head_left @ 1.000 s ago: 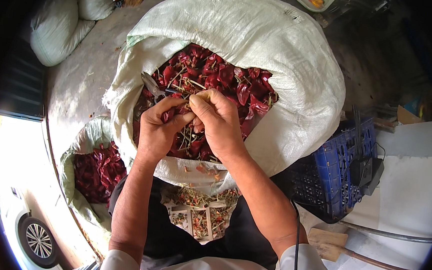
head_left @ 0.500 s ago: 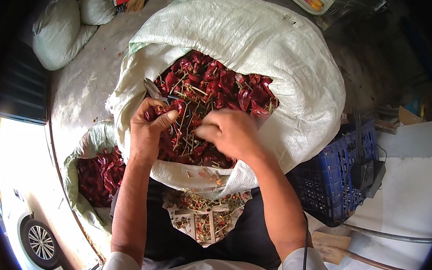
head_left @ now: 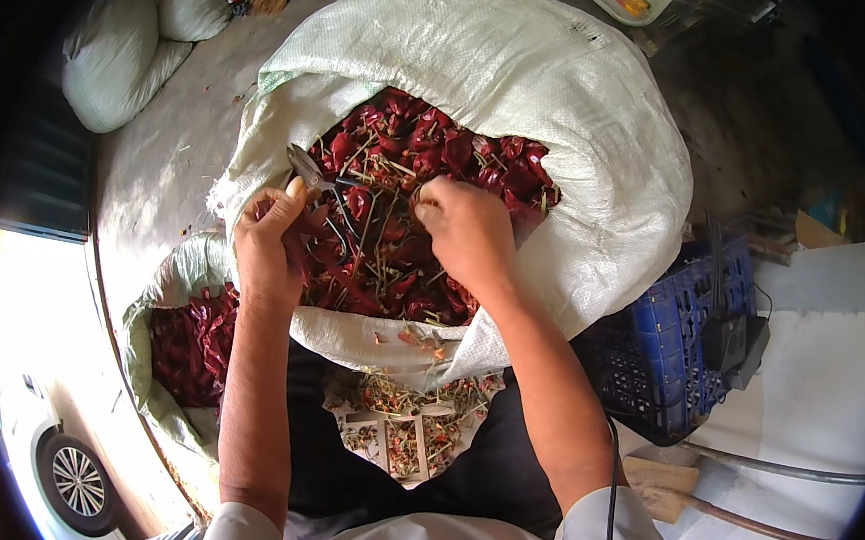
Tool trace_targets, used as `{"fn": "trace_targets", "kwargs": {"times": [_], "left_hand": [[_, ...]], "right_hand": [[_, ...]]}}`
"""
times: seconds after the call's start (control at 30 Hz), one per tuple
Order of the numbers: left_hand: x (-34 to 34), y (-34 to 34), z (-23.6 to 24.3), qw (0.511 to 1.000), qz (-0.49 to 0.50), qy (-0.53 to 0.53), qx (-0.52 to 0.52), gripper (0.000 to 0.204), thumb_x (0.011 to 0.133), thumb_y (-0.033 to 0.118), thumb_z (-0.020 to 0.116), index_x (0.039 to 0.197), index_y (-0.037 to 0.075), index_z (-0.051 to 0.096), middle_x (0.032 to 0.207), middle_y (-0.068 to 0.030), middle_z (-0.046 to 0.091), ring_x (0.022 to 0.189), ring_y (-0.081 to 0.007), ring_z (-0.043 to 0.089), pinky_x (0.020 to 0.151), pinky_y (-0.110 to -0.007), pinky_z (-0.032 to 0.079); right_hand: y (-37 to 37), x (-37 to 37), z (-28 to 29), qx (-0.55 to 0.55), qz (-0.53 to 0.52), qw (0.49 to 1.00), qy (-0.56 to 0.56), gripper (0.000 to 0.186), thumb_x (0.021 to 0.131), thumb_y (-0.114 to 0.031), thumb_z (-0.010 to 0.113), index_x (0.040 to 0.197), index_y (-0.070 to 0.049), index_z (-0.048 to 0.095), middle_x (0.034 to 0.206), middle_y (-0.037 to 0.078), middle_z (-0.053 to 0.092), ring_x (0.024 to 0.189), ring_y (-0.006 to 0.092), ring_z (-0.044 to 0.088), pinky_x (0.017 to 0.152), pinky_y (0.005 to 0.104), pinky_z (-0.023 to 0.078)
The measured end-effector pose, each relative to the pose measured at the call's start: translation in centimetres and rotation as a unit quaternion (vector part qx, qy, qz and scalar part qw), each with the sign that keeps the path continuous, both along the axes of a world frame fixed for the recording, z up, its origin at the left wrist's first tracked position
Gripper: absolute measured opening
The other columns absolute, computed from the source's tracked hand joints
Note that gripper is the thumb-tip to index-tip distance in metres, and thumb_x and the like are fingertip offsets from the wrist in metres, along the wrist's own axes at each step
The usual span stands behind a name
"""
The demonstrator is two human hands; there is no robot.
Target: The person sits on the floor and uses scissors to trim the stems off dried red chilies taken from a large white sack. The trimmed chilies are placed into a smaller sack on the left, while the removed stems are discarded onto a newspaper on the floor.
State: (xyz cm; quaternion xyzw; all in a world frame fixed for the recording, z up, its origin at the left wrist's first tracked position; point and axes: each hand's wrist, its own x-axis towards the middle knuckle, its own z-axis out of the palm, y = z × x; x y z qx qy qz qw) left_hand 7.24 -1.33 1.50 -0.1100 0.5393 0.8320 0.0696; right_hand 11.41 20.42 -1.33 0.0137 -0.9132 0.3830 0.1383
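Note:
A large white woven sack (head_left: 438,45) stands open before me, full of dried red chillies (head_left: 461,152) with pale stems among them. At the sack's left inner side, my left hand (head_left: 270,244) is closed, with a blurred dark red chilli (head_left: 306,236) at its fingers. My right hand (head_left: 470,233) is over the middle of the heap, its thumb and fingers pinched together; what they hold is hidden. A pair of snips (head_left: 305,167) with dark handles lies on the chillies just beyond my left hand.
A smaller sack of dried chillies (head_left: 194,346) stands at the left. Stems and scraps lie in a slatted crate (head_left: 366,436) between my legs. A blue plastic crate (head_left: 684,338) is at the right, and full white sacks (head_left: 116,57) rest at the far left.
My left hand has moved left and slightly down, away from the heap's middle. My right hand has risen a little and its fingers have drawn together. The view has shifted slightly.

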Motion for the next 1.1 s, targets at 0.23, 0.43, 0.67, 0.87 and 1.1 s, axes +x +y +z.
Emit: {"fn": "trace_targets", "kwargs": {"times": [0.23,0.43,0.67,0.87,1.1], "left_hand": [[0.5,0.2,0.2,0.996,-0.048,0.048,-0.050,0.007,0.088,0.004,0.070,0.093,0.002,0.066,0.074,-0.0043,0.063,0.054,-0.0116,0.055,0.048,-0.023,0.043],[1.4,1.6,0.6,0.984,-0.151,0.013,-0.088,0.026,0.085,0.001,0.074,0.111,0.000,0.068,0.083,0.0011,0.063,0.060,-0.0047,0.052,0.051,-0.019,0.038],[1.2,0.7,-0.2,0.987,-0.137,0.045,-0.076,0.022,0.083,-0.003,0.072,0.105,0.001,0.069,0.091,-0.0007,0.068,0.079,-0.0069,0.062,0.073,-0.021,0.050],[0.8,-0.4,-0.1,0.992,-0.091,0.074,-0.043,0.026,0.082,-0.008,0.066,0.105,0.003,0.068,0.091,0.0000,0.066,0.078,-0.0064,0.060,0.072,-0.021,0.048],[1.0,-1.4,0.0,0.992,-0.107,0.050,-0.047,0.026,0.084,-0.007,0.065,0.107,0.002,0.067,0.090,-0.0014,0.066,0.073,-0.0066,0.059,0.067,-0.018,0.049]], "right_hand": [[-0.6,-0.6,0.9,-0.460,0.019,0.878,-0.134,0.019,0.090,-0.005,0.070,0.106,0.001,0.062,0.093,0.007,0.069,0.079,0.0105,0.065,0.069,0.0269,0.054],[-2.2,0.0,0.9,-0.401,0.075,0.909,-0.088,0.018,0.085,-0.005,0.075,0.099,0.001,0.065,0.091,0.007,0.071,0.080,0.0095,0.064,0.073,0.0264,0.053],[-4.0,0.7,1.4,-0.226,0.053,0.968,-0.097,0.028,0.086,-0.023,0.079,0.096,-0.001,0.065,0.081,0.009,0.070,0.076,0.0141,0.067,0.069,0.0309,0.054],[-6.9,2.1,0.6,0.110,0.140,0.971,-0.161,0.032,0.081,-0.036,0.076,0.086,-0.006,0.066,0.074,0.018,0.069,0.072,0.0367,0.070,0.066,0.0483,0.054],[-4.8,1.3,-0.1,-0.119,0.061,0.985,-0.107,0.013,0.085,-0.009,0.071,0.090,0.001,0.066,0.073,0.014,0.068,0.066,0.0256,0.069,0.062,0.0378,0.052]]}}
